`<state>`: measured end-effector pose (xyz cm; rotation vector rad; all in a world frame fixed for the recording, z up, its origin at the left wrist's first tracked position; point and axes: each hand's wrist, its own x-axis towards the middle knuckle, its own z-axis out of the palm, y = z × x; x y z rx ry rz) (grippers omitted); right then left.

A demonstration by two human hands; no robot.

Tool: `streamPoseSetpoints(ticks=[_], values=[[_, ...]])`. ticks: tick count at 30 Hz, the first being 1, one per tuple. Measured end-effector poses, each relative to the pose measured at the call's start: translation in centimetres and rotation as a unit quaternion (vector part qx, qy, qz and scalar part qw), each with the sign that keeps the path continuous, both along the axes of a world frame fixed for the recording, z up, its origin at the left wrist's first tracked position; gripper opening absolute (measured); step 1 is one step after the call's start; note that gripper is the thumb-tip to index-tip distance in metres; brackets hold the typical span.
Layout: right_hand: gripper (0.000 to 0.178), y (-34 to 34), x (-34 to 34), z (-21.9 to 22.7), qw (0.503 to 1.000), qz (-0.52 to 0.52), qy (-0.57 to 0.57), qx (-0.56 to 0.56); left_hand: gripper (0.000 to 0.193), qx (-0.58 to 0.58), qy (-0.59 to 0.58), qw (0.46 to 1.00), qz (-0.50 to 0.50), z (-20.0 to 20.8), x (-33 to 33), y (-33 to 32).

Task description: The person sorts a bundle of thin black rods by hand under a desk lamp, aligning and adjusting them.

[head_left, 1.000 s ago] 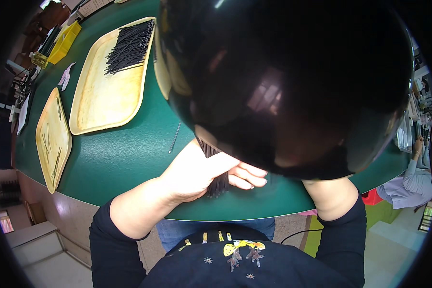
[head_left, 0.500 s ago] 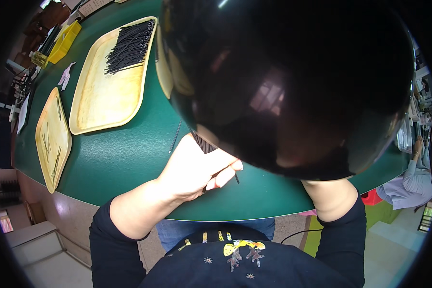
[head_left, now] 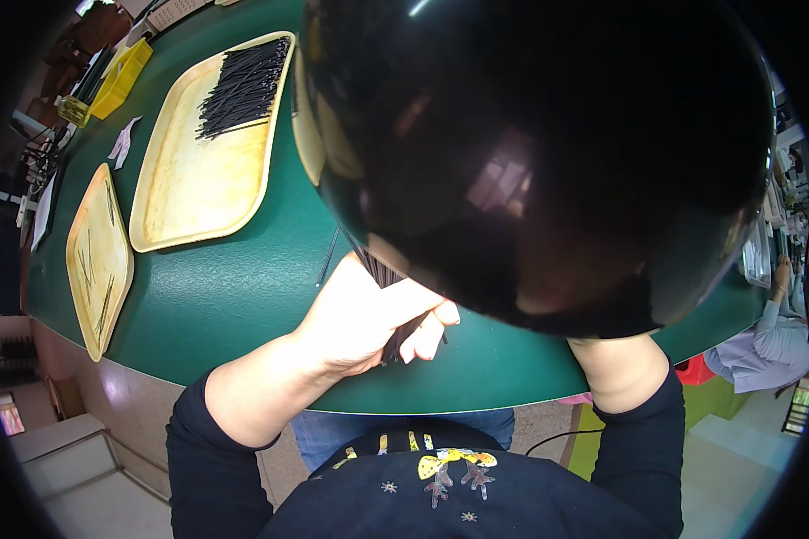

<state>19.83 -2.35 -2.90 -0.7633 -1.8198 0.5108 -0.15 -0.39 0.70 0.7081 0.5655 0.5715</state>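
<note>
My left hand [head_left: 355, 314] is closed round a bundle of thin black rods, perhaps cut wires [head_left: 404, 337], low over the green table near its front edge. The rods show above the thumb side and below the curled fingers. A large glossy black dome [head_left: 548, 171], perhaps a lamp shade, covers the bundle's far end. Of my right arm only the wrist and forearm [head_left: 622, 375] show; the dome hides that hand and its fingers. One loose black rod [head_left: 328, 258] lies on the table just left of the dome's lower edge.
A large cream tray [head_left: 184, 202] at the far left holds a heap of similar black rods [head_left: 247, 85]. A smaller tray [head_left: 83, 256] beside it has a few thin pieces. Behind stand a yellow bin [head_left: 121, 81] and a paper scrap [head_left: 124, 144]. Another person [head_left: 768, 346] sits at far right.
My left fingers have shifted and loosened slightly, so more of the rods shows below them and at the top of the hand. The trays, the dome and my right forearm look unchanged.
</note>
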Motion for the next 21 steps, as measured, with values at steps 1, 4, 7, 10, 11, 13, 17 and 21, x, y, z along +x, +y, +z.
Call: streamPoseSetpoints(ticks=[1,4,7,10,11,13,17,21], values=[[0.031,-0.2,-0.3,0.1,0.995,-0.013,0.078,-0.064,0.015,0.0,-0.023,1.0,0.007,-0.4,0.0,0.0],[0.027,-0.6,-2.3,0.9,0.961,-0.053,0.207,-0.175,0.016,0.014,-0.028,0.999,0.013,-0.7,-0.2,0.0],[0.024,-0.4,0.3,-1.0,0.93,0.089,0.246,-0.258,0.016,0.012,-0.038,0.999,-0.002,-0.9,-0.3,0.0],[0.022,-0.3,0.1,0.5,0.925,0.17,0.159,-0.299,0.018,0.03,-0.038,0.999,-0.002,-0.9,0.0,0.0],[0.021,-0.5,-0.7,1.4,0.946,0.077,0.085,-0.303,0.02,0.067,-0.014,0.998,0.007,-0.7,0.1,0.0],[0.03,-0.9,-1.2,1.7,0.927,0.023,0.129,-0.351,0.021,0.043,0.006,0.999,-0.002,0.5,0.6,-0.2],[0.033,-0.9,-1.5,2.1,0.935,0.025,0.15,-0.321,0.024,0.066,0.026,0.991,-0.116,0.8,0.1,0.2],[0.035,-1.0,-1.7,2.3,0.94,0.025,0.171,-0.293,0.025,0.047,0.093,0.983,-0.151,0.8,0.4,0.1]])
